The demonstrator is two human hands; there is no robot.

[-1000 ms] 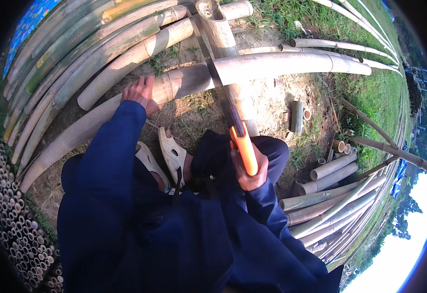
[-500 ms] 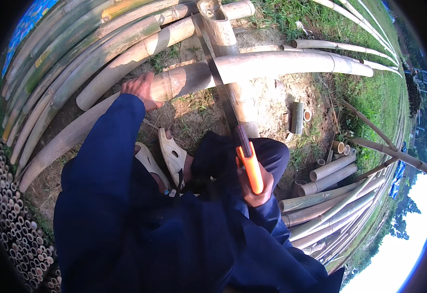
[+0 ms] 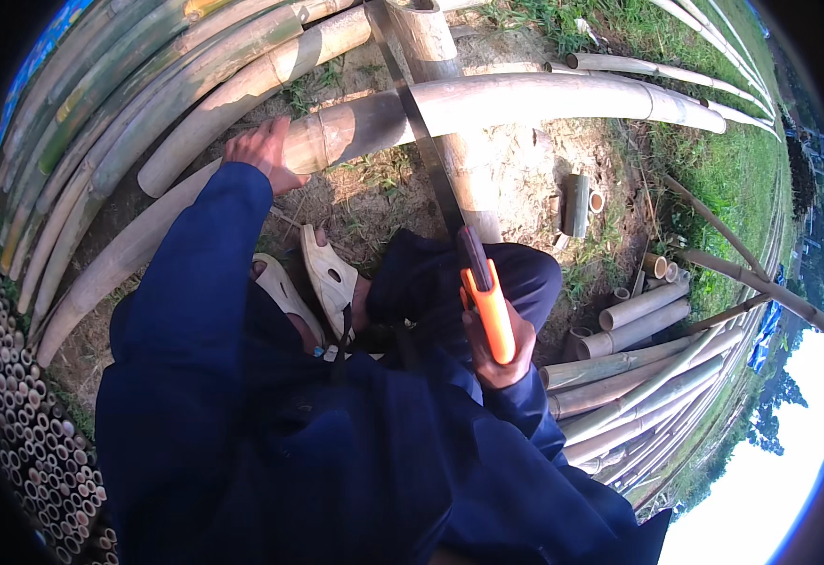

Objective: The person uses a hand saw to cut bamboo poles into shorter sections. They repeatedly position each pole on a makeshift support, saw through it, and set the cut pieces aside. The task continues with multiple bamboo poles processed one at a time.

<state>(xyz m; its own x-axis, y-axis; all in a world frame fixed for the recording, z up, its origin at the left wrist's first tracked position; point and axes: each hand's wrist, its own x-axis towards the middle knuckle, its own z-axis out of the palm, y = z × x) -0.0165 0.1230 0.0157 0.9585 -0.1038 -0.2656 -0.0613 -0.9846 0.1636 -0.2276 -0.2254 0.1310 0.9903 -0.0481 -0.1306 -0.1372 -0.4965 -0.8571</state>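
Note:
A thick bamboo pole (image 3: pixel 525 102) runs across in front of me, resting over an upright-leaning bamboo post (image 3: pixel 428 52) with a hollow top. My left hand (image 3: pixel 266 155) is wrapped over this pole just left of a node ring. In my right hand (image 3: pixel 506 344) is the orange handle of a hand saw (image 3: pixel 438 174). The saw's long blade lies across the pole to the right of the node and reaches past its far side. Glare and shadow hide how deep the blade sits.
Several long bamboo poles (image 3: pixel 195 94) lie at the far left. Cut bamboo tubes (image 3: pixel 26 424) are stacked at the lower left. Short offcuts (image 3: pixel 575 205) lie on the dirt at right, near more poles (image 3: pixel 629 386). My sandals (image 3: pixel 327 273) are below the pole.
The saw handle has shifted slightly, with the blade still across the pole. The whole view has moved a little; my left hand keeps its place on the bamboo.

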